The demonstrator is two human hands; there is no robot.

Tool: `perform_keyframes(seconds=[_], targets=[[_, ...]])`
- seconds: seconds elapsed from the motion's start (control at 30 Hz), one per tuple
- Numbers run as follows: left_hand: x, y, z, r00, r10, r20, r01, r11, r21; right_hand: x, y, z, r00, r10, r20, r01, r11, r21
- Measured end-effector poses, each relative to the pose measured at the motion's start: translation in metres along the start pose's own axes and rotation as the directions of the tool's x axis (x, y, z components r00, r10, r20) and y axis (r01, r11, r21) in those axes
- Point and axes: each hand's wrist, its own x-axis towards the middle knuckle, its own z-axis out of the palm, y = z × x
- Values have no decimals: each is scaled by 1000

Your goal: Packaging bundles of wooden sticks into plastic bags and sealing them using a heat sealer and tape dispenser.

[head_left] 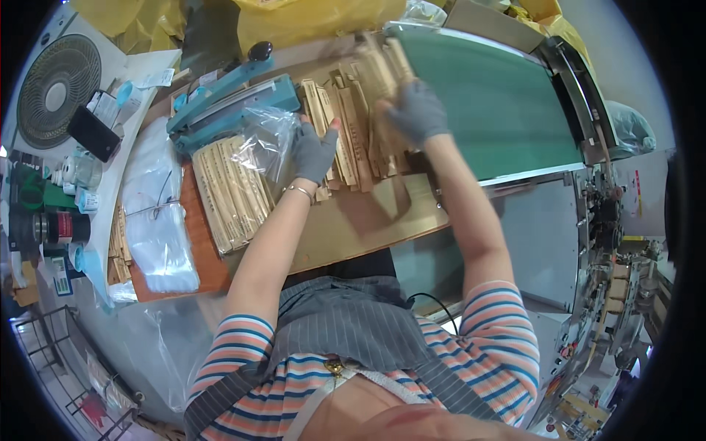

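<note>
My left hand (pixel 316 153), in a grey fingerless glove, lies at the left side of a loose row of narrow brown paper packets (pixel 346 128). Its thumb and fingers are apart, and a clear plastic bag (pixel 271 140) touches it on the left. Further right, my gloved right hand (pixel 418 114) is smeared by motion, its fingers around a bunch of brown paper packets (pixel 379 66) that is blurred too. Where its fingertips press is hard to see. A bagged bundle of such packets (pixel 228 195) rests left of my left forearm.
Behind the bundle stands a blue bag sealer (pixel 235 103) with a black knob. A stack of clear bags (pixel 158 213) lies on the left. A green conveyor belt (pixel 485 95) borders the table on the right. A fan (pixel 59 92) and a phone (pixel 94 132) are far left.
</note>
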Motion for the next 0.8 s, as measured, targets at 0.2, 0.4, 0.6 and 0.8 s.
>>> perform_keyframes(seconds=[0.2, 0.4, 0.6, 0.8], targets=[[1, 9, -8, 986, -113, 126, 124, 989, -84, 30, 13, 100, 780, 591, 207, -584, 568, 580], [28, -4, -35, 916, -176, 360, 291, 910, -296, 22, -55, 66, 874, 350, 337, -459, 822, 338], [39, -21, -36, 859, -286, 424, 499, 652, -572, -9, -77, 85, 679, -235, 695, -732, -157, 663], [0, 10, -68, 934, 51, 353, 254, 602, -757, -41, -91, 81, 874, -251, 417, -486, -492, 722]])
